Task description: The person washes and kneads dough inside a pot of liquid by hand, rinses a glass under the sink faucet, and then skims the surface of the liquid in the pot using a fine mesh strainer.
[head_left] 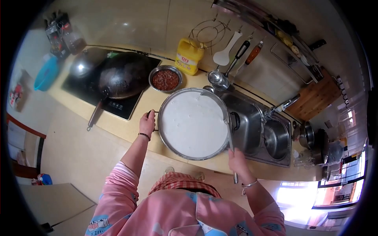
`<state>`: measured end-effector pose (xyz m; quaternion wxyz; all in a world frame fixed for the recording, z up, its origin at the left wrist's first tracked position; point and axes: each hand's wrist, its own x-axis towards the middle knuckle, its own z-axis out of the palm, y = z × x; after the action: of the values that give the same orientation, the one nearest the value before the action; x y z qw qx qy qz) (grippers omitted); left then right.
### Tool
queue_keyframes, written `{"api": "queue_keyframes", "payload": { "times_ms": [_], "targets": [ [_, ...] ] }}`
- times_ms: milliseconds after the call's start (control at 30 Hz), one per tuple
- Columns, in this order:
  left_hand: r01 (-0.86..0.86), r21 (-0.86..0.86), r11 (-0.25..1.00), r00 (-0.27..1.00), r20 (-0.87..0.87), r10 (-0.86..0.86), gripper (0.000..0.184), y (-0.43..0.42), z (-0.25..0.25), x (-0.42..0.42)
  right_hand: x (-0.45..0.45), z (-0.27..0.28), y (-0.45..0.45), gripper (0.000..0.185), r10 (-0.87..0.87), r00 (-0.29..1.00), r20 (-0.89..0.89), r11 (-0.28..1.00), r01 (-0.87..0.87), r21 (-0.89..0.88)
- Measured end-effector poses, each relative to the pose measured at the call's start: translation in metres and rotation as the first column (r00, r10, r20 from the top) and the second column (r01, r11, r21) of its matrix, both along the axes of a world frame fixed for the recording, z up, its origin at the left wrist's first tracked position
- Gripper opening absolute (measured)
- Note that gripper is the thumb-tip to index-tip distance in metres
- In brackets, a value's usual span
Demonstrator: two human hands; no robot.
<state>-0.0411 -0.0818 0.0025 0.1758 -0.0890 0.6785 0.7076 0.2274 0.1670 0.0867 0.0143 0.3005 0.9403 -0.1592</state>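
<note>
A large round metal pot [160, 135] full of white liquid [193, 126] stands at the counter's front, beside the sink. My left hand [147, 122] is closed around its left side handle. In my right hand [238, 160] is the metal handle of a long-handled utensil [231, 138]. It slants up along the pot's right rim, and its far end dips into the liquid near the right edge. The head is mostly covered, so its exact kind cannot be made out. The pot's black right handle [236, 121] sticks out towards the sink.
Left of the pot are a metal bowl [151, 80] of reddish-brown chopped food and a dark wok [126, 76] on a black cooktop [78, 88]. A yellow jug [189, 57] stands behind. The double sink [246, 124] and faucet [281, 106] lie to the right. Utensils hang above.
</note>
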Motion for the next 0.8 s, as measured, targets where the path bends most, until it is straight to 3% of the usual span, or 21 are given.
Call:
{"api": "queue_keyframes", "payload": {
  "times_ms": [33, 67, 100, 167, 300, 367, 433, 700, 767, 800],
  "targets": [
    [-0.008, -0.002, 1.0, 1.0, -0.004, 0.008, 0.031, 0.0, -0.001, 0.0, -0.001, 0.01, -0.001, 0.021, -0.166, 0.986, 0.03, 0.903, 0.164, -0.397],
    [-0.008, -0.001, 1.0, 1.0, -0.002, 0.008, 0.031, 0.0, -0.002, 0.0, -0.004, 0.022, -0.004, 0.022, -0.302, 0.945, 0.123, 0.631, 0.295, -0.717],
    [-0.011, 0.011, 1.0, 1.0, -0.001, 0.011, 0.032, 0.0, -0.003, 0.0, -0.005, 0.029, -0.005, 0.022, -0.301, 0.945, 0.125, 0.632, 0.296, -0.716],
    [-0.019, 0.021, 1.0, 1.0, 0.003, 0.019, 0.032, 0.0, -0.001, 0.001, -0.009, 0.04, -0.008, 0.023, -0.393, 0.898, 0.197, 0.294, 0.326, -0.899],
    [-0.069, 0.053, 0.996, 0.996, 0.065, 0.065, 0.035, 0.004, 0.004, 0.003, -0.016, 0.056, -0.016, 0.02, -0.336, 0.897, 0.289, 0.233, 0.376, -0.897],
    [-0.089, 0.066, 0.994, 0.993, 0.09, 0.083, 0.037, 0.003, 0.003, 0.003, -0.016, 0.056, -0.02, 0.018, -0.285, 0.899, 0.332, 0.079, 0.367, -0.927],
    [-0.096, 0.128, 0.987, 0.992, 0.097, 0.084, 0.038, 0.003, 0.0, 0.003, -0.016, 0.054, -0.023, 0.018, -0.276, 0.901, 0.335, 0.031, 0.356, -0.934],
    [-0.091, 0.1, 0.991, 0.992, 0.1, 0.081, 0.044, 0.002, -0.001, 0.002, -0.026, 0.052, -0.04, 0.019, -0.232, 0.898, 0.373, -0.161, 0.343, -0.925],
    [-0.092, 0.076, 0.993, 0.992, 0.087, 0.086, 0.045, 0.003, -0.002, 0.002, -0.028, 0.049, -0.043, 0.02, -0.213, 0.893, 0.397, -0.298, 0.328, -0.897],
    [-0.088, 0.042, 0.995, 0.995, 0.055, 0.085, 0.045, 0.003, -0.004, 0.001, -0.029, 0.047, -0.044, 0.02, -0.212, 0.893, 0.398, -0.3, 0.328, -0.896]
  ]
}}
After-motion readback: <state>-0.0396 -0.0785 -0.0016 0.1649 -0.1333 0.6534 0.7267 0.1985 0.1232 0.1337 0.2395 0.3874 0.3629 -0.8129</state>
